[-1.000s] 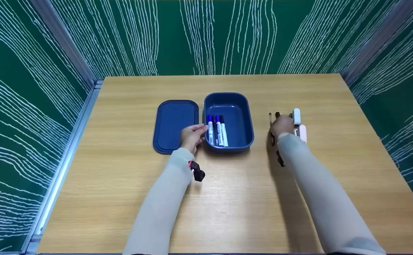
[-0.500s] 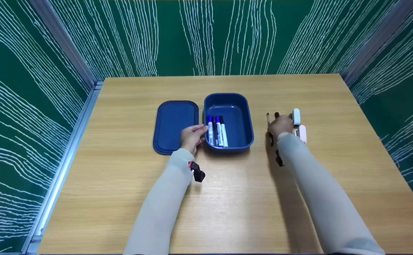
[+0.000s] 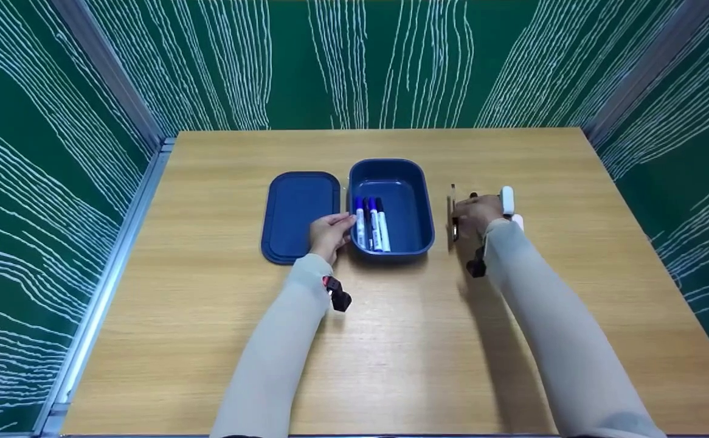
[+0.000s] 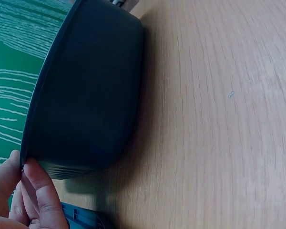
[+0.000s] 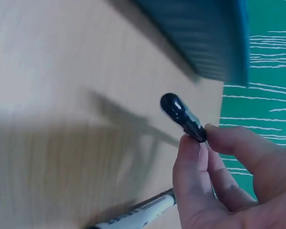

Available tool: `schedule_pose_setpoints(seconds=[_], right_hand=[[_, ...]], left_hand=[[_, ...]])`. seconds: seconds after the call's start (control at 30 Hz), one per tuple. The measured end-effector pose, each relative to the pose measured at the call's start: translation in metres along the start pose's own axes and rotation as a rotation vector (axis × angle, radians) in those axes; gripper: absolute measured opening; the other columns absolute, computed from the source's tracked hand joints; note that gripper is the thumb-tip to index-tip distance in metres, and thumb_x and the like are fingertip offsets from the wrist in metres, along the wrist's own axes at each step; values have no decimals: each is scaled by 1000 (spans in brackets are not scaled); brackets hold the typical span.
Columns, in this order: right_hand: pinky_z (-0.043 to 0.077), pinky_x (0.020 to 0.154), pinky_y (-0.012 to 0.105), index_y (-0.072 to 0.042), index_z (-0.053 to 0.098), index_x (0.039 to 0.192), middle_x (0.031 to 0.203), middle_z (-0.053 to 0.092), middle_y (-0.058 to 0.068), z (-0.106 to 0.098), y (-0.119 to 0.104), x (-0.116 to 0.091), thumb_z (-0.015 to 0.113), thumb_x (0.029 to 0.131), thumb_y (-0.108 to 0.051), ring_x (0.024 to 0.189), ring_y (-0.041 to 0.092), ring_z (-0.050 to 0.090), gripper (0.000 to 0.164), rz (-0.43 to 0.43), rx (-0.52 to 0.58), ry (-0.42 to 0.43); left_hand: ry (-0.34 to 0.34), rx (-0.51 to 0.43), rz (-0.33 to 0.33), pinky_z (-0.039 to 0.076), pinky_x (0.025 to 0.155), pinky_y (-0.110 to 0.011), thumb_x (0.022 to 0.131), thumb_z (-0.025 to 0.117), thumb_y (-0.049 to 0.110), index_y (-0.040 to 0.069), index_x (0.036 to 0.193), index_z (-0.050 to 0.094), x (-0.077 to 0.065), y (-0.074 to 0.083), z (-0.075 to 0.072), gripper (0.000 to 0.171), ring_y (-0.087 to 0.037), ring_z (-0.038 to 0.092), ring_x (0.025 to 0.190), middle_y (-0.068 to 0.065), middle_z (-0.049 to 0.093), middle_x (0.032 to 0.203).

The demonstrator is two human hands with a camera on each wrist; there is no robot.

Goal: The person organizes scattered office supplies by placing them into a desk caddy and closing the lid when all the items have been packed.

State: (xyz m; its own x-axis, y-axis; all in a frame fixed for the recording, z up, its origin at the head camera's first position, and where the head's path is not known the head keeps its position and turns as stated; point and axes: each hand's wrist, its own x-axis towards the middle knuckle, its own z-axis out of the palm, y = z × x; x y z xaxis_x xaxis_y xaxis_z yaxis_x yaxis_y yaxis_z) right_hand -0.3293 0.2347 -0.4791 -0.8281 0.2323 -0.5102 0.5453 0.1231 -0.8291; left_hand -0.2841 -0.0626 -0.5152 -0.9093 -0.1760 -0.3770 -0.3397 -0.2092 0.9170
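A dark blue box (image 3: 412, 213) stands mid-table with several markers (image 3: 376, 226) lying along its left side, blue and black caps pointing away. My left hand (image 3: 331, 234) pinches the box's left rim; the left wrist view shows thumb and fingers (image 4: 40, 188) on either side of that edge. To the right of the box, my right hand (image 3: 476, 212) holds a slim dark pen (image 3: 452, 198). Up close its glossy black rounded end (image 5: 174, 106) sticks out past the thumb and fingertips. A white marker (image 5: 145, 213) lies on the table under that hand.
The blue lid (image 3: 300, 213) lies flat left of the box. Beside the right hand are a white rounded object (image 3: 507, 199) and a pale pink one (image 3: 518, 221), mostly hidden. Green walls with white lines (image 3: 379, 67) enclose the table.
My right hand has shifted slightly left with the pen, which stands out farther from the other things. The left hand has stayed at the rim.
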Motion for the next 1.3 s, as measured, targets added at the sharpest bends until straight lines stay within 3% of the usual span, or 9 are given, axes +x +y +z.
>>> schedule_pose_setpoints(seconds=[0.03,0.1,0.33,0.53,0.83,1.1,1.3], right_hand=[[58,71,23,2,65,123,70,67,-8,0,0,-2,69,88,-1,67,7,64,36,-54,-109,-5],[57,73,20,5,60,130,74,67,-9,1,-2,-5,69,88,-2,70,6,64,43,-85,-128,-33],[58,82,26,12,55,129,77,66,-1,12,-14,-16,64,88,7,73,11,66,42,-94,62,-114],[57,88,30,13,56,127,76,68,-1,24,-22,-21,64,89,6,73,11,67,39,-129,30,-150],[56,91,31,3,62,125,117,64,13,47,-31,-23,69,89,-1,90,16,68,37,-92,-96,-126],[58,85,29,1,64,120,109,66,11,66,-33,-25,70,89,-2,87,16,68,32,-123,-153,-121],[59,79,27,7,64,116,90,71,6,81,-29,-25,70,85,5,73,12,68,32,-145,-92,-162]], left_hand=[[0,3,1,50,56,-16,88,74,5,-3,120,68,0,0,0,34,-17,63,78,-15,71,115],[1,7,3,50,56,-16,88,74,5,-3,120,68,0,0,0,33,-16,62,75,-15,71,113],[1,-16,13,49,54,-15,87,74,3,-4,118,69,0,-1,0,32,-17,63,77,-14,72,110],[5,-29,13,49,53,-15,87,74,3,-4,116,69,1,-2,1,31,-18,65,79,-15,72,110],[8,-9,10,49,55,-15,87,74,4,-3,117,69,-1,0,1,31,-15,62,75,-15,71,113],[13,-17,6,51,58,-16,87,74,3,-4,116,69,-1,0,0,31,-16,63,81,-16,70,114],[0,-27,14,50,56,-15,86,74,3,-4,116,69,0,0,0,31,-12,61,72,-15,72,110]])
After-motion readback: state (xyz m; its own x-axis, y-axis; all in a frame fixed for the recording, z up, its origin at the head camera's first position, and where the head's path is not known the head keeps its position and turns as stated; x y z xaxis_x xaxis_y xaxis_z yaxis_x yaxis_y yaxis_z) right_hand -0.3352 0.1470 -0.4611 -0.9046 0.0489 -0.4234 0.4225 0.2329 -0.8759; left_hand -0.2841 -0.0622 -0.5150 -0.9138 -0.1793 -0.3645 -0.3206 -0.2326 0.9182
